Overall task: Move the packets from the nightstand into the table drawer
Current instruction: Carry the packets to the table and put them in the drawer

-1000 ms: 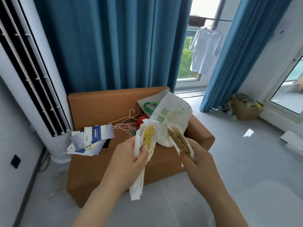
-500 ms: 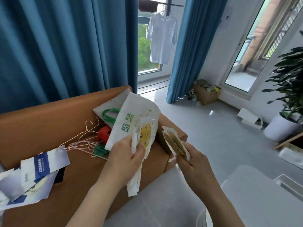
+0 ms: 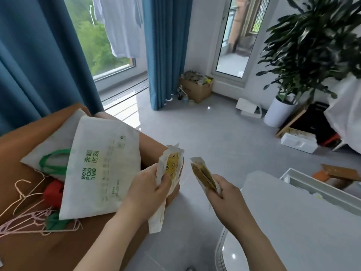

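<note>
Packets (image 3: 172, 167) w/ yellow print, white edges, gripped in left hand (image 3: 146, 190); brownish packets (image 3: 203, 175) pinched in right hand (image 3: 224, 190).

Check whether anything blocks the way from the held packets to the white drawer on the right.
Nothing visible does. The left hand grips a yellow packet, the right hand a brown packet; only bare tabletop lies between them and what looks like the open drawer. Its inside is mostly hidden.
</note>
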{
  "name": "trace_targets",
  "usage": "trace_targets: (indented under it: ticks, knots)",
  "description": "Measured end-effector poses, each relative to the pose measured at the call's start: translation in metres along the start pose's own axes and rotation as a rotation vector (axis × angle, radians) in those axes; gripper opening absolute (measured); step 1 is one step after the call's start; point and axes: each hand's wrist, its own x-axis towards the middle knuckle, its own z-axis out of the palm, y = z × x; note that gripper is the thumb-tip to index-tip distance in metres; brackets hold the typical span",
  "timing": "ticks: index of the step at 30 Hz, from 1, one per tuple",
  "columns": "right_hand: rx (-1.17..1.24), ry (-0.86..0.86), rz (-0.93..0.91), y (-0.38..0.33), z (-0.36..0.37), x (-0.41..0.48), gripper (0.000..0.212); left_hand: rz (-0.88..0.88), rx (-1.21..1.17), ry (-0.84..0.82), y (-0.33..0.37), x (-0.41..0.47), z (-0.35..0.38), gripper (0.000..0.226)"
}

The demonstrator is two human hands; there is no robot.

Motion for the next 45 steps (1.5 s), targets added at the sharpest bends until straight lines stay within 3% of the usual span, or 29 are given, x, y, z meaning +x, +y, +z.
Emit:
trace_targets:
  ticks: [11,28,37,45]
  knots:
    - [-0.019,0.126,0.188,0.060,-0.099,0.099,0.018,0.082,0.023,-0.213,0.051,0.134,0.110,0.023]
    - [0.034,0.243,0.509,0.122,-0.152,0.287,0.017,0.171,0.001,-0.567,0.053,0.372,0.233,0.022]
    - [0.146,0.307,0.638,0.154,-0.175,0.371,0.019,0.169,0.043,-0.751,0.075,0.481,0.291,0.024]
    - [0.139,0.395,0.658,0.211,-0.254,0.447,0.015,0.209,0.145,-0.821,0.124,0.566,0.387,0.019]
